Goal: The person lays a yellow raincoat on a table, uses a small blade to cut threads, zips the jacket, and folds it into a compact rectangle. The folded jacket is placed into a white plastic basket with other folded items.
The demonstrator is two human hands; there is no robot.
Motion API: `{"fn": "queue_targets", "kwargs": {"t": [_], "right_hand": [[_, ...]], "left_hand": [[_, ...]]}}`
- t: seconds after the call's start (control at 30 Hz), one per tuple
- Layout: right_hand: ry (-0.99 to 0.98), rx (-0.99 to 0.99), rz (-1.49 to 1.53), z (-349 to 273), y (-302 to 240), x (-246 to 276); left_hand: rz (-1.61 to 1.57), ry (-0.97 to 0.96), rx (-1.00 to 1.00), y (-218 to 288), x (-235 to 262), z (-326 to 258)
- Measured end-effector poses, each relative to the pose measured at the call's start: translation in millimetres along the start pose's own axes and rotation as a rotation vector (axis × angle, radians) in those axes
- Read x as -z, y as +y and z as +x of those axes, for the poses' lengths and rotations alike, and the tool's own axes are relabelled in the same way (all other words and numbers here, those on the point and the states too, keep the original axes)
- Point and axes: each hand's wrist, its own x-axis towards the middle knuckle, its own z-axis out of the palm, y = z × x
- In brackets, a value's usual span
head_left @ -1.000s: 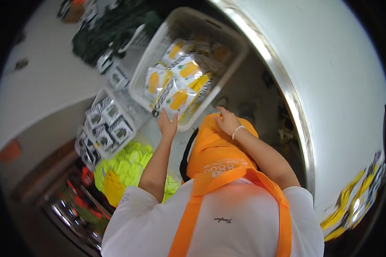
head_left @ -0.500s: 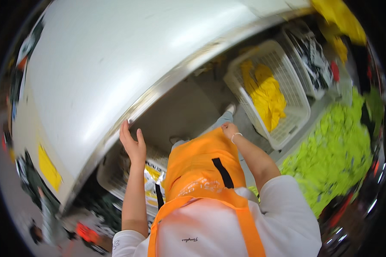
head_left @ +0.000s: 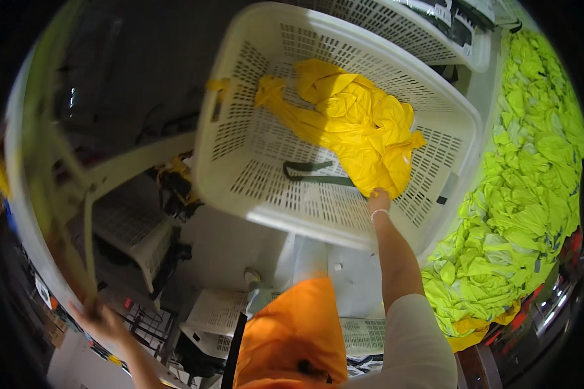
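Inside a white slatted plastic laundry basket (head_left: 344, 225), a crumpled bright yellow garment (head_left: 363, 129) lies in a heap. At the garment's near end, my right hand (head_left: 378, 200) pinches its cloth, the arm reaching over the basket's near rim. A dark green strap (head_left: 315, 178) rests on the basket floor beside the garment. My left hand (head_left: 104, 324) is out at the lower left, against the edge of the white table (head_left: 36, 214); motion smears its fingers. I wear an orange apron (head_left: 292, 330).
A long heap of neon yellow-green garments (head_left: 519, 175) lies along the right. Beyond the basket stands another white basket (head_left: 428, 39) with dark, packaged goods. More white crates (head_left: 133, 227) sit under the table at left. My foot (head_left: 252, 277) shows on the grey floor.
I have turned and leaned toward the basket, which now fills the middle. My right hand has left the apron and taken hold of the yellow garment. My left hand sits lower left.
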Motion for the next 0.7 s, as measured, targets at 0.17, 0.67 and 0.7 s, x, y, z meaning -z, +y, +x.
{"fn": "queue_targets", "kwargs": {"t": [0.17, 0.67, 0.7], "right_hand": [[-0.362, -0.038, -0.822, 138, -12, 4], [0.124, -0.088, 1.366, -6, -104, 113], [0.017, -0.007, 1.402, -48, -138, 142]], "left_hand": [[0.564, 0.143, 0.121, -52, 35, -20], [0.182, 0.116, 0.238, 19, -3, -9], [0.235, 0.129, 0.147, 22, -5, -8]]}}
